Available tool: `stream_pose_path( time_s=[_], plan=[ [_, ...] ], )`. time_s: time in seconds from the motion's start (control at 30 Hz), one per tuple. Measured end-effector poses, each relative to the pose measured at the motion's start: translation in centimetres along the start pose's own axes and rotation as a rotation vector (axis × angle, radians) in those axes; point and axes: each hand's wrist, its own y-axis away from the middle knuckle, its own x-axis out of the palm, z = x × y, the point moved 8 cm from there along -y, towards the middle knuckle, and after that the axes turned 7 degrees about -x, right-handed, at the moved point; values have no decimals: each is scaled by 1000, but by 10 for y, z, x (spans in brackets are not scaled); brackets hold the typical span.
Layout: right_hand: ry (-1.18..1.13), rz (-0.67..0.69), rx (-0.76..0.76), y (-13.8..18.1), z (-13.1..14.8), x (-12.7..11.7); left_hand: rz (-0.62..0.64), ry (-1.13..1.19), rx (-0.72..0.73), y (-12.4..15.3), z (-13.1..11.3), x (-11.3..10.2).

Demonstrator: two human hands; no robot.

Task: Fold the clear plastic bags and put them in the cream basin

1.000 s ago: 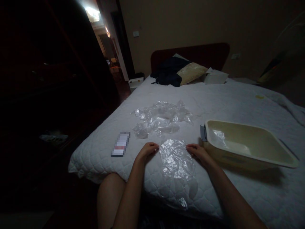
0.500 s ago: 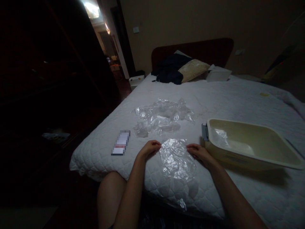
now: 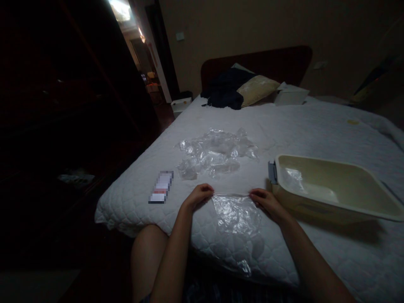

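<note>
A clear, crinkled plastic bag (image 3: 238,219) lies on the white quilted bed, its near end hanging toward the bed's front edge. My left hand (image 3: 200,196) pinches its far left corner. At the far right corner, my right hand (image 3: 265,203) is closed on the same bag. Between the two hands the bag's far edge runs as a straight, taut line. Just beyond lies a loose heap of more clear plastic bags (image 3: 217,151), touched by neither hand.
A cream plastic bin (image 3: 322,210) with a grey latch stands close to my right hand. To the left lies a phone (image 3: 161,187), its screen blurred. Dark cloth (image 3: 227,88), a beige pillow (image 3: 257,90) and a white box (image 3: 291,95) are near the headboard.
The bag's far edge has been pulled from a loose, crumpled shape into a straight line. My right hand has shifted slightly to the right; both hands still pinch the corners.
</note>
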Motion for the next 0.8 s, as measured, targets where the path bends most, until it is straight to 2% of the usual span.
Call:
stream_pose_path(
  time_s=[0.23,0.47,0.8],
  plan=[
    [19,3,-17,3,6,2,-62,-51,-35,-2,8,-6],
    [70,23,-59,5,12,5,-72,-62,-48,-1,7,-7],
    [169,16,-96,5,12,6,-139,-8,56,4,4,-8]
  ],
)
